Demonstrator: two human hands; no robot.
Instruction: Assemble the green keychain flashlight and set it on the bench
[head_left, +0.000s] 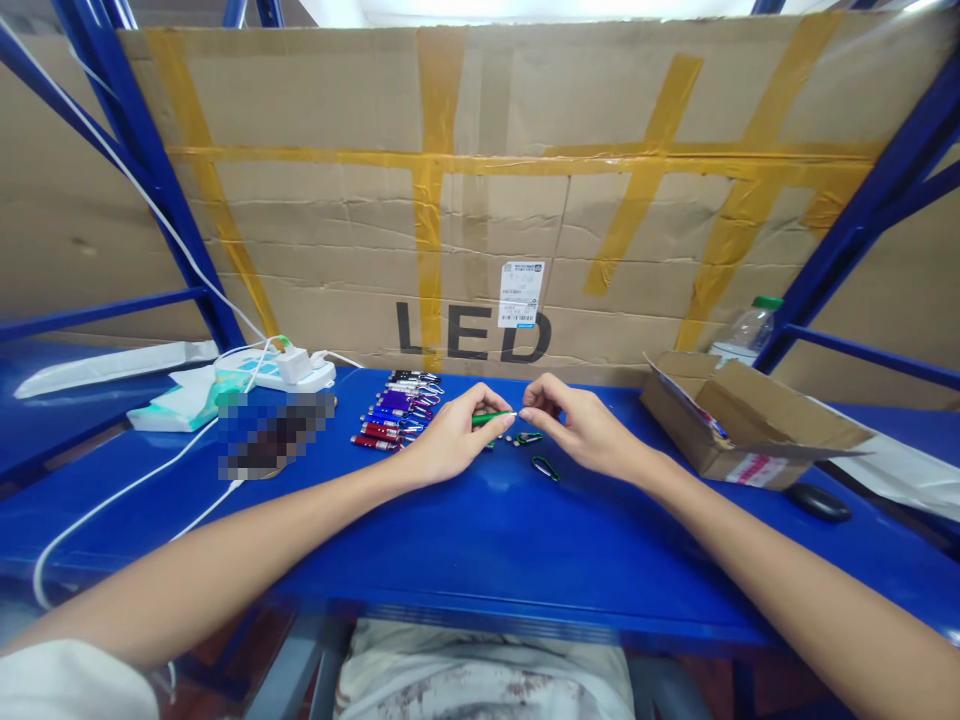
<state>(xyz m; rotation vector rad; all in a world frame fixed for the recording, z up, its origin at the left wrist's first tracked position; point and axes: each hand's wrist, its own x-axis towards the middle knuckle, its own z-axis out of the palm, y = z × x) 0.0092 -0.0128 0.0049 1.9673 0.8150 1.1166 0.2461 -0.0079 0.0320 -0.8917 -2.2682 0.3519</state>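
Near edge of blue worktop (487, 540): forearms reach in | left hand (450, 440): fingers wrapped round green penlight (491, 418), just above worktop centre | right hand (581, 430): fingers pinched narrow on its tip, seemingly fitting an end piece; calls for steady alignment | beside: green clip (545, 467) | behind: row of penlights (397, 410) | far: taped cardboard (480, 200)

We count two hands, the left hand (450, 440) and the right hand (585, 430), and one green keychain flashlight (491, 418) between them. The heap of keychain flashlights (397, 410) holds a dozen or so, too crowded for an exact number. We see one green carabiner clip (545, 467), one cardboard box (742, 420), one computer mouse (817, 502), one plastic bottle (746, 330), one power strip (277, 368) and one tissue pack (180, 400).
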